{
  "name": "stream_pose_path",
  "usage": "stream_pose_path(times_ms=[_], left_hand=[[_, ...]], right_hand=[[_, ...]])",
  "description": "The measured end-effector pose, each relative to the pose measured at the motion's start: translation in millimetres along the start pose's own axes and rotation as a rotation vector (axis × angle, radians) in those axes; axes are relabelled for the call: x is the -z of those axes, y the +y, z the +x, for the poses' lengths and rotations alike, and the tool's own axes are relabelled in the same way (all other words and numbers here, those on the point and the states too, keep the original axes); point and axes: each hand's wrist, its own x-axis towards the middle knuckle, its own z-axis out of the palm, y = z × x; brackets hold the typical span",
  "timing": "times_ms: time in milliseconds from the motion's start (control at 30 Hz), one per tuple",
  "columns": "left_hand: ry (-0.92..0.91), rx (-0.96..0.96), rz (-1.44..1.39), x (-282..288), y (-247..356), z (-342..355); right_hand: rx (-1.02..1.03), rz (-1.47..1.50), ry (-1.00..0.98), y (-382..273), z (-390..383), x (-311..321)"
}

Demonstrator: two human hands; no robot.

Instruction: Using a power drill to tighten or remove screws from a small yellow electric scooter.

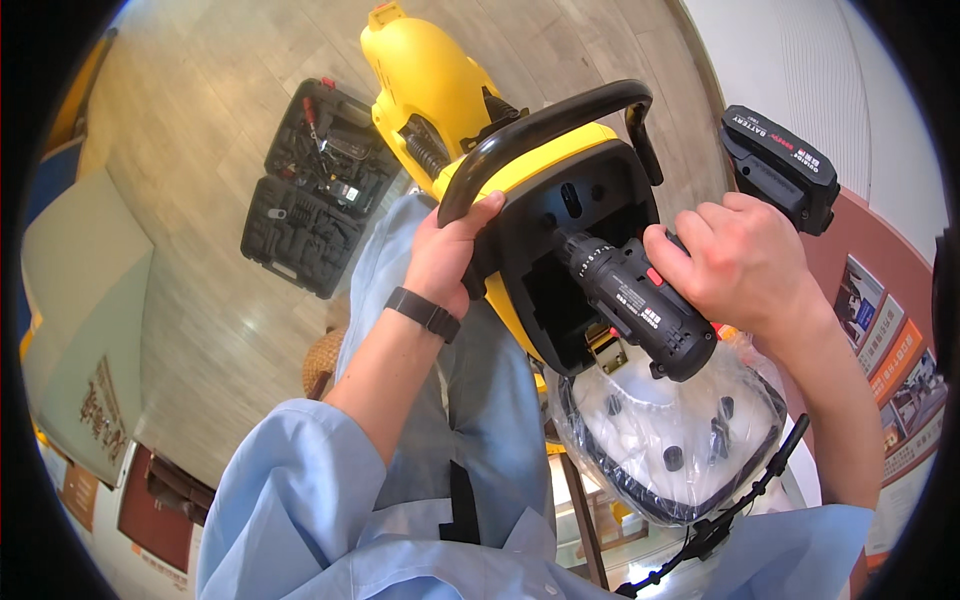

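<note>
My right hand [730, 258] is wrapped round the grip of a black cordless drill [645, 300], whose battery pack sticks out beyond my fist. The chuck end of the drill points into the black recess [530, 240] of a yellow and black machine [425, 75]. My left hand [455, 240] closes round the lower end of the machine's curved black handle [545, 125], thumb on top. Whether a bit is in the chuck, and whether it touches a screw, I cannot tell. Inside the recess, a small brass-coloured metal part [605, 350] shows below the drill.
An open black tool case [315, 185] lies on the wood floor at left, holding several tools. A clear plastic bag [670, 430] over a white, black-rimmed part sits below the drill. A thin black rod [720, 530] crosses beside it. Printed panels [885, 350] stand at right.
</note>
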Motion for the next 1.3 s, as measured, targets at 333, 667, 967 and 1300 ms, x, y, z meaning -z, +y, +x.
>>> stream_pose_path(times_ms=[333,667,967,1300], left_hand=[[0.019,0.005,0.031,-1,1,-1],[-0.017,0.025,0.005,0,2,-1],[-0.013,0.019,-0.007,1,1,0],[-0.003,0.008,0.027,3,0,2]], right_hand=[[-0.013,0.046,-0.066,4,4,3],[-0.063,0.115,-0.114,5,1,3],[-0.097,0.164,-0.162,6,2,4],[-0.072,0.141,-0.151,9,6,5]])
